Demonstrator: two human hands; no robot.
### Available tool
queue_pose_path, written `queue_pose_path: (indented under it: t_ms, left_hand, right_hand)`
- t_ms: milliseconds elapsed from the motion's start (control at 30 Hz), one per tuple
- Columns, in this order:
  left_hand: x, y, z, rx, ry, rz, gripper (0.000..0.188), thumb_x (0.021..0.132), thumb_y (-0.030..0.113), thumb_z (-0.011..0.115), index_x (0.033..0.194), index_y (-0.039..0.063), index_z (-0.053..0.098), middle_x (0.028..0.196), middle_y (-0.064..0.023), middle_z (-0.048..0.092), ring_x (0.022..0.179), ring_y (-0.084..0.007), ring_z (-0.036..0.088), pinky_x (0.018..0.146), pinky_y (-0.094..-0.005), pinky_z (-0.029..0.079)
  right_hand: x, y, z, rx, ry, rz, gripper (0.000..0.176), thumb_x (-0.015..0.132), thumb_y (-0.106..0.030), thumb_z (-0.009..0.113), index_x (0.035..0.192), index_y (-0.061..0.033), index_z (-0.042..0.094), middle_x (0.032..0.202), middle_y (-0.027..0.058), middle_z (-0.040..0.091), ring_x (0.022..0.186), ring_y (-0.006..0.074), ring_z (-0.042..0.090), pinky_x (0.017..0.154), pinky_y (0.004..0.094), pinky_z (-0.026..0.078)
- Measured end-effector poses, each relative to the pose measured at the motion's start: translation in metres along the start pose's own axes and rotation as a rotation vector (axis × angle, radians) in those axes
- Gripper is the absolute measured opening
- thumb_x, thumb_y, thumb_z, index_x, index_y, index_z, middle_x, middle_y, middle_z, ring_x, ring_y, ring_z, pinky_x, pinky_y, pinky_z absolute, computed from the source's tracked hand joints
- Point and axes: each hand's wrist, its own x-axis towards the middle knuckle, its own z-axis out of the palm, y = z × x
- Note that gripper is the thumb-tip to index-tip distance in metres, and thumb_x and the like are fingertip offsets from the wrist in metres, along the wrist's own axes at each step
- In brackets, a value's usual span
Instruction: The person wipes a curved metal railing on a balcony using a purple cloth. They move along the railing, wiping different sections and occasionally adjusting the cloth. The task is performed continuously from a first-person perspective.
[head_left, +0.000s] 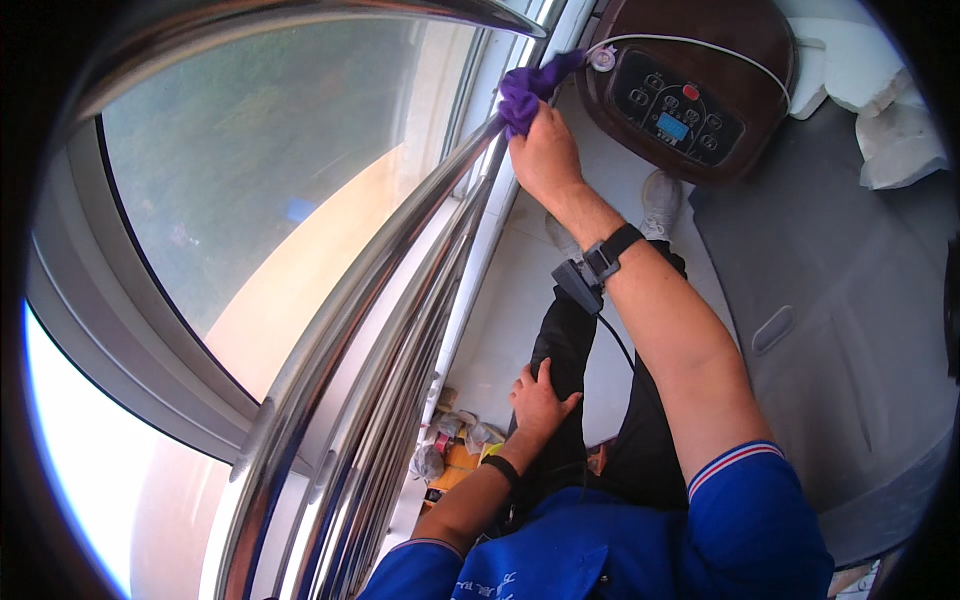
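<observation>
My right hand (546, 154) grips a bunched purple cloth (519, 97) against the polished metal railing (420, 202), near the railing's upper end in the picture. One end of the cloth trails towards a dark brown appliance. My left hand (541, 401) rests with spread fingers on my black-trousered leg, holding nothing. A strap with a small dark device (577, 285) and a cable sits on my right wrist; a dark band (501, 469) circles the left one. Several parallel metal bars run below the top rail, beside the window glass (277, 150).
The brown appliance with a control panel (679, 109) stands on the floor ahead, a white cord (697, 46) across it. White foam pieces (862, 67) lie behind a large grey padded surface (840, 285) at right. Plastic bags (429, 461) and small items lie at lower left.
</observation>
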Motion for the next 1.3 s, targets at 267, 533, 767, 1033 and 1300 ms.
queue_pose_path:
  t_ms: [267, 533, 767, 1033, 1300]
  left_hand:
    - [-0.002, -0.004, 0.007, -0.033, 0.019, 0.003, 0.100, 0.080, 0.053, 0.091, 0.162, 0.016, 0.046, 0.160, -0.0239, 0.046, 0.139, -0.0471, 0.052, 0.114, -0.0590, 0.045]
    - [-0.002, -0.003, 0.003, -0.037, -0.001, 0.001, 0.098, 0.080, 0.052, 0.091, 0.161, 0.016, 0.048, 0.158, -0.0222, 0.047, 0.138, -0.0467, 0.053, 0.113, -0.0589, 0.045]
    - [-0.003, -0.004, 0.008, -0.028, -0.003, 0.013, 0.099, 0.081, 0.053, 0.090, 0.162, 0.017, 0.047, 0.158, -0.0215, 0.046, 0.138, -0.0460, 0.052, 0.113, -0.0586, 0.045]
    - [-0.003, -0.004, 0.004, -0.016, -0.003, 0.019, 0.099, 0.081, 0.053, 0.090, 0.162, 0.016, 0.047, 0.159, -0.0220, 0.046, 0.138, -0.0460, 0.052, 0.114, -0.0585, 0.045]
    - [-0.001, -0.003, 0.006, -0.003, 0.050, 0.055, 0.096, 0.080, 0.053, 0.091, 0.158, 0.014, 0.050, 0.157, -0.0242, 0.049, 0.137, -0.0473, 0.055, 0.113, -0.0588, 0.048]
  right_hand:
    - [-0.073, 0.005, 0.000, -0.169, -0.168, -0.372, 0.048, 0.090, -0.008, 0.072, 0.137, -0.0043, 0.064, 0.131, 0.0195, 0.066, 0.125, 0.0423, 0.061, 0.108, 0.0498, 0.053]
    - [-0.029, -0.007, 0.016, -0.664, -0.092, -0.324, 0.038, 0.102, -0.014, 0.056, 0.140, -0.0144, 0.062, 0.122, 0.0171, 0.064, 0.109, 0.0376, 0.064, 0.091, 0.0513, 0.054]
    - [-0.001, -0.014, 0.017, -0.654, -0.379, -0.169, 0.034, 0.105, -0.020, 0.054, 0.134, -0.0179, 0.070, 0.122, 0.0208, 0.073, 0.113, 0.0428, 0.073, 0.094, 0.0544, 0.059]
    - [0.014, -0.029, 0.029, -0.547, -0.903, 0.019, 0.050, 0.096, -0.021, 0.060, 0.145, -0.0132, 0.066, 0.134, 0.0196, 0.075, 0.121, 0.0405, 0.073, 0.099, 0.0532, 0.060]
    - [-0.010, -0.016, 0.011, 0.259, -1.049, 0.319, 0.042, 0.096, -0.021, 0.057, 0.134, -0.0076, 0.070, 0.096, 0.0057, 0.075, 0.077, 0.0149, 0.068, 0.066, 0.0330, 0.055]
